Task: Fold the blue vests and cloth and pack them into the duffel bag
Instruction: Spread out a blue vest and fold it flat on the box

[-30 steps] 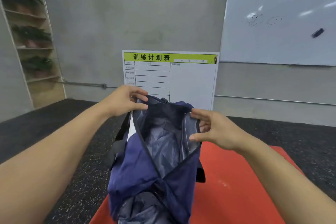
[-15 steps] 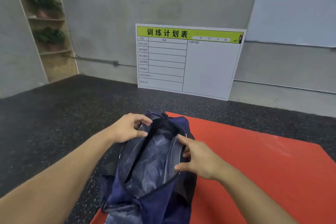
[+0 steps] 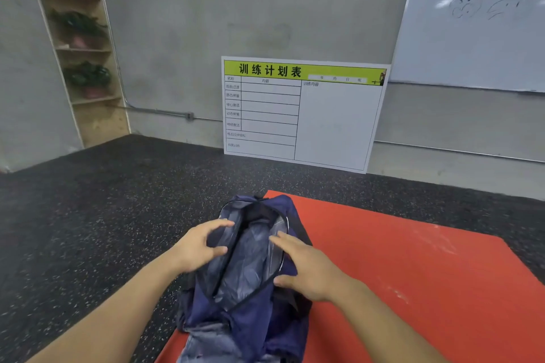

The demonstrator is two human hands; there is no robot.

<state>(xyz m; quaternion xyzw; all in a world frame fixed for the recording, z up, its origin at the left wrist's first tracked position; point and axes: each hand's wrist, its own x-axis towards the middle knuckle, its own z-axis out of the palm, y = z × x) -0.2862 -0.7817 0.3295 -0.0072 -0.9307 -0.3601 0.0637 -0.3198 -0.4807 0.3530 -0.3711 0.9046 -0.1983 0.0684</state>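
Duffel bag (image 3: pixel 244 274) near end cut off; its contents unclear

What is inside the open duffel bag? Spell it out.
Inside the duffel bag, only greyish, shiny lining shows through the open zip. Its bottom and ends are hidden by the bag's walls.
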